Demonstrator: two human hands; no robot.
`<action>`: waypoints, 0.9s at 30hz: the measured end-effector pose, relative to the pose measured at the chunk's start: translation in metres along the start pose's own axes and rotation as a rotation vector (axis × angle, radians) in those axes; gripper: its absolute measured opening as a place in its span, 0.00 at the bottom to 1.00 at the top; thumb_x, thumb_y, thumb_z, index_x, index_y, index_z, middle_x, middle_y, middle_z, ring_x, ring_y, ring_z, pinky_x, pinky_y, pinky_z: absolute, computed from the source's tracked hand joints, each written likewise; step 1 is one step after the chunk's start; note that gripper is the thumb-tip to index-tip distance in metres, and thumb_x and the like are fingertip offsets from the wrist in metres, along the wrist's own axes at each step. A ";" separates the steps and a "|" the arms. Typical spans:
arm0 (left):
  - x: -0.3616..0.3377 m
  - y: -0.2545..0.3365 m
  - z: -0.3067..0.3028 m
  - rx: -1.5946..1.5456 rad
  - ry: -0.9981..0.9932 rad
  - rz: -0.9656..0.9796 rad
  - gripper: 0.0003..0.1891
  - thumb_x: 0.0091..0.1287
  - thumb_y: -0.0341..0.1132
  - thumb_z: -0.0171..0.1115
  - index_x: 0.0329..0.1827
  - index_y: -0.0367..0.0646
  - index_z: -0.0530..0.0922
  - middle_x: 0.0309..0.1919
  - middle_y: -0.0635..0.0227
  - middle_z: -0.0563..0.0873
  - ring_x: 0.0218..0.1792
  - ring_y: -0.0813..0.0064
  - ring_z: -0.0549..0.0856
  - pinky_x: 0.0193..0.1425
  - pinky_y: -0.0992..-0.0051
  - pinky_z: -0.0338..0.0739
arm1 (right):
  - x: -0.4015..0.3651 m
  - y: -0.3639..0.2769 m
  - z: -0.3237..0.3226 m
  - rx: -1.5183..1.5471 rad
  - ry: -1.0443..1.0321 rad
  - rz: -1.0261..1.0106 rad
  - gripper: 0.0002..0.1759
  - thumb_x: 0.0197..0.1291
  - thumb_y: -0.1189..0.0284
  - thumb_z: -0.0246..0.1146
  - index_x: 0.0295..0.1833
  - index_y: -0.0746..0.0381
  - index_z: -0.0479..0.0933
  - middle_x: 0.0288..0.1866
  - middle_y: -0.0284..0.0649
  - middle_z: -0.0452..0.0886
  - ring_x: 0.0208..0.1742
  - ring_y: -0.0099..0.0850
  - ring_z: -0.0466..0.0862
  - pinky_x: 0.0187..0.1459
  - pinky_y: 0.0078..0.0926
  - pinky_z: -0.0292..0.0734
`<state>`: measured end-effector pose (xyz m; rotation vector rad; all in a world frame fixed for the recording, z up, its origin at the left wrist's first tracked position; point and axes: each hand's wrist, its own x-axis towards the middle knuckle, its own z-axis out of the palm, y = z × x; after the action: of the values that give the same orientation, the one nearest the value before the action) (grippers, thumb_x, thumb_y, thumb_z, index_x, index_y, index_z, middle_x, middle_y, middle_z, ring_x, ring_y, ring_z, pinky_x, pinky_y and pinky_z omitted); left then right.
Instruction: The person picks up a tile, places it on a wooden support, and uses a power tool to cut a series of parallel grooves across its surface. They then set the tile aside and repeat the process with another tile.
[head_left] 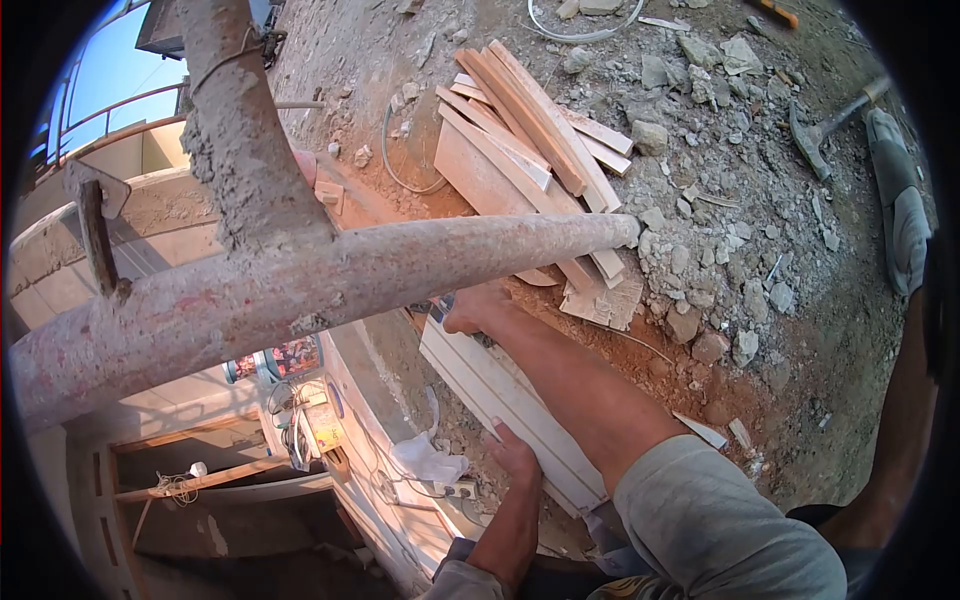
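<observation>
A long white grooved panel (500, 385) lies slanting in front of me, with several parallel grooves along it. Its left edge is in the grasp of my left hand (513, 450), thumb on the upper face and fingers out of sight. My right hand (478, 308) reaches across to the far end of the panel, fingers curled. Something small and bluish shows beside those fingers, partly hidden by a thick mortar-crusted pipe (440, 258), and I cannot make out what it is.
Loose boards (520, 150) are piled beyond the pipe. Rubble (735, 260) covers the ground on the right, with a hammer (825, 130) and a shoe (898, 205) on it. At left, a white plastic bag (430, 460) and a power strip (458, 490) lie by a ledge.
</observation>
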<state>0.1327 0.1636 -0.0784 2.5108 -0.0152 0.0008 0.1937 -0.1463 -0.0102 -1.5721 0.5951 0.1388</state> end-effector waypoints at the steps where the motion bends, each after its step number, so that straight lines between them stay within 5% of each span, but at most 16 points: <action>1: -0.002 0.004 0.000 0.011 -0.005 -0.003 0.34 0.76 0.56 0.49 0.55 0.23 0.73 0.45 0.39 0.81 0.46 0.48 0.81 0.54 0.57 0.73 | 0.000 0.000 0.001 -0.011 -0.011 0.013 0.31 0.47 0.64 0.70 0.59 0.64 0.79 0.60 0.48 0.83 0.62 0.40 0.84 0.61 0.35 0.78; 9: 0.004 -0.008 -0.001 0.028 -0.033 0.016 0.35 0.76 0.56 0.48 0.56 0.22 0.74 0.48 0.37 0.81 0.50 0.45 0.80 0.59 0.56 0.71 | 0.002 0.004 0.002 0.033 -0.015 0.010 0.44 0.46 0.63 0.72 0.69 0.69 0.67 0.62 0.52 0.81 0.63 0.42 0.82 0.62 0.37 0.78; 10: 0.006 -0.011 -0.003 0.053 -0.051 0.018 0.35 0.76 0.57 0.47 0.59 0.23 0.71 0.49 0.40 0.81 0.49 0.51 0.82 0.56 0.59 0.74 | 0.001 0.004 0.002 0.032 -0.034 0.009 0.45 0.46 0.63 0.72 0.70 0.69 0.65 0.62 0.52 0.80 0.64 0.43 0.82 0.63 0.37 0.77; 11: 0.007 -0.014 -0.003 0.076 -0.072 0.023 0.36 0.77 0.58 0.47 0.62 0.24 0.69 0.50 0.44 0.81 0.48 0.57 0.83 0.53 0.63 0.78 | 0.000 0.004 0.001 0.031 -0.027 0.014 0.45 0.46 0.63 0.72 0.70 0.69 0.65 0.62 0.52 0.80 0.64 0.43 0.82 0.63 0.37 0.77; 20: -0.003 0.007 0.000 -0.063 -0.054 -0.043 0.37 0.76 0.57 0.49 0.62 0.21 0.67 0.50 0.37 0.80 0.47 0.49 0.81 0.54 0.60 0.75 | -0.003 0.005 0.001 0.039 -0.039 0.021 0.45 0.46 0.65 0.71 0.70 0.70 0.65 0.65 0.52 0.78 0.67 0.43 0.79 0.65 0.36 0.76; 27: -0.006 0.016 -0.001 -0.048 -0.066 -0.084 0.36 0.77 0.57 0.47 0.63 0.23 0.67 0.53 0.43 0.80 0.49 0.55 0.83 0.54 0.63 0.79 | -0.006 0.006 0.002 0.071 -0.012 0.014 0.44 0.46 0.65 0.71 0.69 0.70 0.65 0.65 0.53 0.78 0.66 0.43 0.80 0.65 0.35 0.76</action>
<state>0.1262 0.1512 -0.0679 2.4604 0.0630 -0.1150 0.1865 -0.1427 -0.0136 -1.4978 0.5952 0.1359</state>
